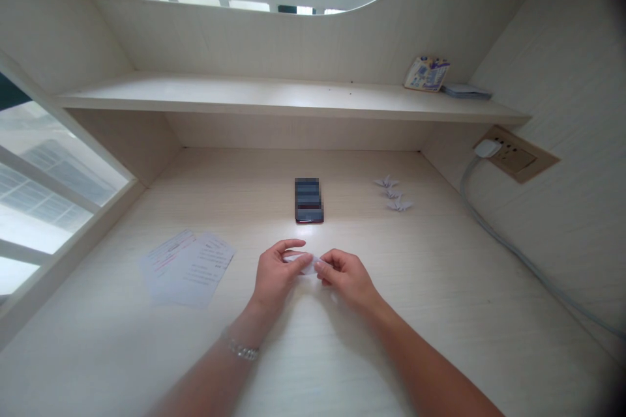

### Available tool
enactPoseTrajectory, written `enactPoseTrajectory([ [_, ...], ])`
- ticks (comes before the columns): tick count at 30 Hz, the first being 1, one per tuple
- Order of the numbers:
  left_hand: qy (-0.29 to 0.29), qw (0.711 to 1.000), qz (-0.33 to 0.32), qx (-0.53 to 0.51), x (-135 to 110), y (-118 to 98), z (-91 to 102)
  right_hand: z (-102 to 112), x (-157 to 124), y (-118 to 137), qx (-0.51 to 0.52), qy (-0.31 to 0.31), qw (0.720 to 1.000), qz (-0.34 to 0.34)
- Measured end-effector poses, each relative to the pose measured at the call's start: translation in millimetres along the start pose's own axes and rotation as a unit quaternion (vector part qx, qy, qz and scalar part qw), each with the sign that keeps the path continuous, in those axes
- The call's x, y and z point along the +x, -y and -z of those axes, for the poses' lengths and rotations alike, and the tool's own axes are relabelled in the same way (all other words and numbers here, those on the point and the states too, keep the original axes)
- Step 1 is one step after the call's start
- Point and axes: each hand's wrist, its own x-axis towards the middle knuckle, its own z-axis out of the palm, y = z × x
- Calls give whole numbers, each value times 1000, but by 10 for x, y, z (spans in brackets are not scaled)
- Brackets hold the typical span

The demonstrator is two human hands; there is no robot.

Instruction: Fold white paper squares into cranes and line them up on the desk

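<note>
A small piece of folded white paper (308,267) is pinched between both hands just above the desk. My left hand (278,268) grips its left part with the thumb on top, the index finger stretched out behind. At the paper's right end, my right hand (348,273) closes thumb and fingers on it. The fingers partly cover the paper, so its full shape is hidden. Beyond the hands lies a phone (308,201) with its screen blurred. Several folded paper cranes (400,204) sit in a short row to the right of the phone.
Overlapping sheets of paper (188,270) with writing lie at the left. A shelf (274,94) spans the back, bearing a small printed packet (426,74) and a flat stack (466,91). On the right wall, a plug sits in a socket plate (518,155), its grey cable (513,251) trailing down.
</note>
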Motion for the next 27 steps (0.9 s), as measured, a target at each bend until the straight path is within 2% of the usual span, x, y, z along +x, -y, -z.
enactPoseTrajectory([
  [9, 74, 993, 24, -94, 7, -26, 5, 62, 55, -51, 74, 0, 997, -35],
  [14, 76, 993, 31, -87, -5, -64, -8, 86, 68, -55, 78, -1, 996, -40],
  [21, 63, 997, 14, 53, -43, -68, -41, 87, 73, -81, 89, -13, 995, -44],
  [27, 72, 994, -7, 79, -83, -124, -64, 69, 37, -23, 71, -16, 997, -6],
])
